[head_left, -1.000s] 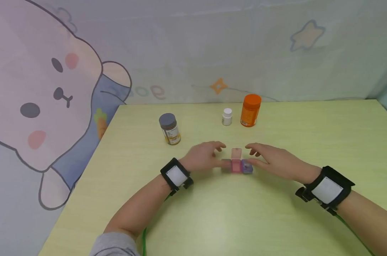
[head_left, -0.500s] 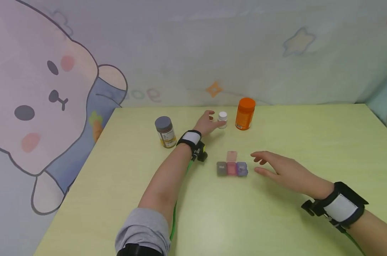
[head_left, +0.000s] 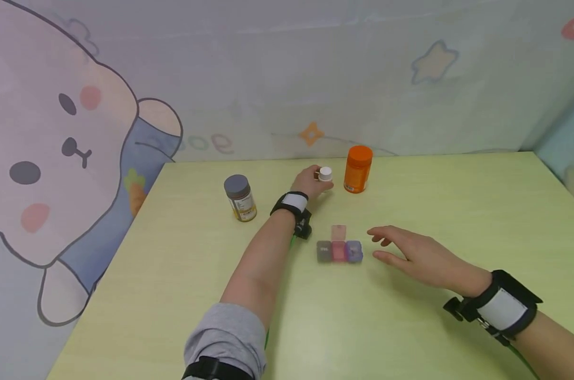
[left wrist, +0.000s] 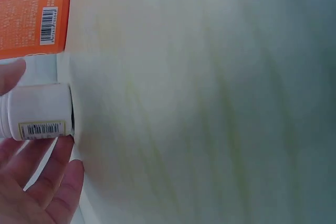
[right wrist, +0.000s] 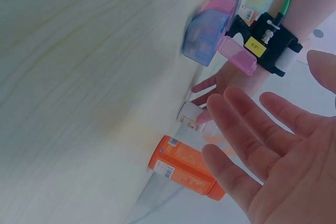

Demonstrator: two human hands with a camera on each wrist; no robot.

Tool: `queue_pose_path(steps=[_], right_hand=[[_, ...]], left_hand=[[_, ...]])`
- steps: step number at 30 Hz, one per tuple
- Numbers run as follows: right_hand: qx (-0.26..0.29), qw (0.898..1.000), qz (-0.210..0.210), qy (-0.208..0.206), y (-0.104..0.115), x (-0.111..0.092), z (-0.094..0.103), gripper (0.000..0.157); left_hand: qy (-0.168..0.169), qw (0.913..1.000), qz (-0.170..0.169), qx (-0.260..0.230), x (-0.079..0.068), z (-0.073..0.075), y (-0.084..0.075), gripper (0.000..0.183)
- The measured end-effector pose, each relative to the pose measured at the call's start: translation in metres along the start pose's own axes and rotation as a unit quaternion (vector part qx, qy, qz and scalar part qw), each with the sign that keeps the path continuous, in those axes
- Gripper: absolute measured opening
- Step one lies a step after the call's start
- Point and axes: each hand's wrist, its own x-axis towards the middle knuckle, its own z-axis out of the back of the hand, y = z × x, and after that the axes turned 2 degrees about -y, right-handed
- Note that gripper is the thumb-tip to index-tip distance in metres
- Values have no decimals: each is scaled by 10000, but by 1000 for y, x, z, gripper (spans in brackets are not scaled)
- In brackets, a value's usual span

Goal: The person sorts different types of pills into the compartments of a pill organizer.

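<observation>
My left hand [head_left: 311, 181] is at a small white pill bottle [head_left: 325, 174], fingers on its far side and thumb across its near side. In the left wrist view the white bottle stands on the table with its barcode label showing, fingertips against its side and thumb close to its neck. My right hand [head_left: 410, 256] hovers with loosely spread fingers, holding nothing. Just left of it lies a three-part pill box [head_left: 339, 252] in grey, pink and purple. Its pink middle lid [head_left: 338, 232] stands raised; the grey and purple lids are down.
An orange bottle [head_left: 358, 170] stands right of the white one, near the table's back edge. A grey-lidded jar [head_left: 241, 198] is at the left. Behind the table [head_left: 173, 274] hangs a printed cloth [head_left: 249, 79]. Green cables run along both arms.
My left hand has left the pill box, reached to the back and closed around the white bottle. My right hand has drawn back slightly from the pill box and now stays beside it.
</observation>
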Motion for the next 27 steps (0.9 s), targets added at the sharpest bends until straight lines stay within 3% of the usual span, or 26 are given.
queue_pose_path(steps=[6, 12, 18, 27], right_hand=[[28, 10000, 42, -58, 0, 0, -1, 50], [89, 9998, 136, -108, 0, -3, -2, 47], [50, 9996, 223, -137, 2, -8, -3, 42], [25, 9993, 344, -145, 7, -13, -4, 39]], left_hand=[[30, 9988, -388, 296, -5, 9, 14, 42], [456, 9949, -855, 283, -26, 27, 33, 42], [928, 9893, -1120, 105, -60, 48, 50, 40], [1336, 9839, -1175, 159, -126, 72, 63, 36]])
